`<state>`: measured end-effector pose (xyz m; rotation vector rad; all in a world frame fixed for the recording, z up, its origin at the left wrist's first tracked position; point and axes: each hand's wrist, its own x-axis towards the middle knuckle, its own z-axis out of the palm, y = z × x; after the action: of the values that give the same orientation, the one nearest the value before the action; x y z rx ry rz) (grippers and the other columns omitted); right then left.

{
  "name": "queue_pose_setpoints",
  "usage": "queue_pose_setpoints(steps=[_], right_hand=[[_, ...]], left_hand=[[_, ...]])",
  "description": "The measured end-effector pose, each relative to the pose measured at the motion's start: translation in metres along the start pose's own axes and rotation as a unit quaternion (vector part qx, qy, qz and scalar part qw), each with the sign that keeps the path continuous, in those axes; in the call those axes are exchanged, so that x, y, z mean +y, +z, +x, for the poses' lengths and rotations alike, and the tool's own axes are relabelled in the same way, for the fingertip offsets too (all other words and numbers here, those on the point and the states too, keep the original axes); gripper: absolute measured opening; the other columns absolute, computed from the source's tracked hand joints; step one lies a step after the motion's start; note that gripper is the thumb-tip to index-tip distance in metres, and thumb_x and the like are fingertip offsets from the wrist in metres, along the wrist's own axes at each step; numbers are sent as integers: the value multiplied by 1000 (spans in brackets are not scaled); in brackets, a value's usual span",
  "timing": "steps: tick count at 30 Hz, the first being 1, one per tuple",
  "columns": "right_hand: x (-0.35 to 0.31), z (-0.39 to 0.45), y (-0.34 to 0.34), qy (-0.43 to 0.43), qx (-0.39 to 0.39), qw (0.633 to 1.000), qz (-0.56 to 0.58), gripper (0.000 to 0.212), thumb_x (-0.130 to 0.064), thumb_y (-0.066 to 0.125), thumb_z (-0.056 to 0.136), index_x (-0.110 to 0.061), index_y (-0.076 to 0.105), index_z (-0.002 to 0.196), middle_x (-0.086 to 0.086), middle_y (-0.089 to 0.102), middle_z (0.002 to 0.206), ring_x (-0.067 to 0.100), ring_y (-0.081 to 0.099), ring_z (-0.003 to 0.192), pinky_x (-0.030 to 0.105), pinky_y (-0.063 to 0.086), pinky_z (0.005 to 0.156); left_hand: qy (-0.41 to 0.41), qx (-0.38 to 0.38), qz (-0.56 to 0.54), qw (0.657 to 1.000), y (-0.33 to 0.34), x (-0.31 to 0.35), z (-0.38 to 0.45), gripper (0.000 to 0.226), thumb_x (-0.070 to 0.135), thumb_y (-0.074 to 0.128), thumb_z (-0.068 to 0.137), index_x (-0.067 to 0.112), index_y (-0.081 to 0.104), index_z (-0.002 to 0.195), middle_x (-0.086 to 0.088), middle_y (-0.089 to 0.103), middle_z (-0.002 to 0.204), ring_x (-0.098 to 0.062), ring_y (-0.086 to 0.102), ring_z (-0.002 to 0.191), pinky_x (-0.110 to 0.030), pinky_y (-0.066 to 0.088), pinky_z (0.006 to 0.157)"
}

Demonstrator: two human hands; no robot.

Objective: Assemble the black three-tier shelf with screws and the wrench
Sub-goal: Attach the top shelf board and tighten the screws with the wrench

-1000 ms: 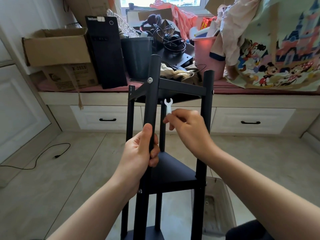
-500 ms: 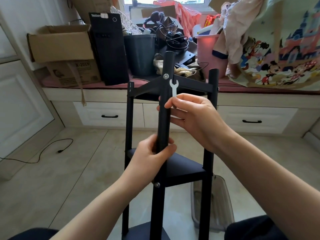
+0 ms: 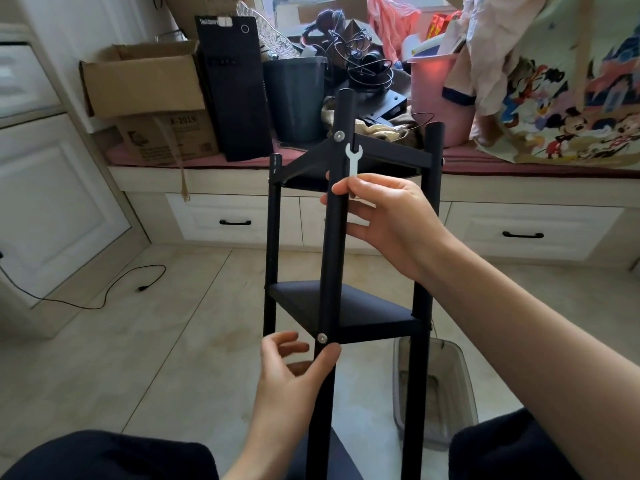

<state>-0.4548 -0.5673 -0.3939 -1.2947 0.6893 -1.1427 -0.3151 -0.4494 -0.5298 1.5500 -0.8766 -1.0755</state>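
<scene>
My right hand (image 3: 391,220) pinches the light, flat wrench (image 3: 353,161) beside the stiff shelf post (image 3: 334,237), my left hand (image 3: 294,372) released, thumb touching it below the screw (image 3: 322,338).

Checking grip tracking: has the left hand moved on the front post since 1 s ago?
Yes. The left hand slid down the front post, from above the middle-tier screw to just below it.
</scene>
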Motion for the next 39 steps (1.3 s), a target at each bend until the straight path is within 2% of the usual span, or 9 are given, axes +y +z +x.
queue_pose_setpoints(steps=[4,6,8,10,14,21,27,31,39], right_hand=[[2,3,3,0,-5,1000,15,22,-12,53,99,-7,72,89,18,69,105,35,64,112,46,58,89],[2,4,3,-1,-10,1000,19,21,-13,53,99,-7,71,92,20,69,108,35,65,111,45,58,88],[2,5,2,-2,-15,1000,22,21,-14,52,100,-7,71,94,17,69,107,33,67,110,44,59,87],[2,6,1,-1,-19,1000,24,21,-14,52,100,-7,70,94,16,70,105,31,67,110,44,58,87],[3,10,2,-6,-28,999,33,20,-14,52,99,-8,70,92,16,69,105,32,65,113,42,57,87],[2,17,7,-13,-23,998,57,19,-13,54,98,-7,70,89,14,62,102,39,62,114,42,55,90],[5,24,5,-24,-16,997,70,20,-12,52,99,-7,70,91,10,61,100,29,64,105,43,50,99],[5,26,4,-23,-20,998,63,20,-11,53,98,-8,72,92,2,69,93,17,66,97,34,56,90],[19,11,-10,-14,64,989,-135,20,-16,59,97,-17,76,87,4,72,112,15,65,111,33,57,91]], left_hand=[[-40,-70,-47,996,7,-14,2,36,45,62,86,10,64,95,-5,75,79,-17,74,70,-17,47,57],[-33,-111,-46,992,6,-16,1,39,43,51,95,6,63,88,-6,69,63,-16,69,59,-14,43,52],[-5,-134,-29,991,5,-17,4,50,55,49,85,6,59,86,-2,57,54,-18,60,54,-22,43,57],[26,-152,-12,988,4,-17,7,55,61,50,76,7,57,85,-1,51,53,-21,56,52,-34,42,62],[34,-163,-3,986,4,-20,15,36,42,50,100,12,55,82,1,52,57,-19,52,52,-42,41,66],[57,-130,6,990,8,-18,34,35,35,45,105,12,52,80,2,50,57,-14,45,54,-25,41,56],[75,-109,8,991,7,-21,48,38,43,47,102,14,53,78,3,50,59,-12,46,53,-17,38,51],[95,-103,-2,990,10,-22,48,34,45,49,102,30,57,72,4,50,59,-11,47,53,-15,38,50],[131,-113,-25,985,13,-14,46,25,62,51,88,40,61,82,3,49,57,-13,44,55,-19,40,51]])
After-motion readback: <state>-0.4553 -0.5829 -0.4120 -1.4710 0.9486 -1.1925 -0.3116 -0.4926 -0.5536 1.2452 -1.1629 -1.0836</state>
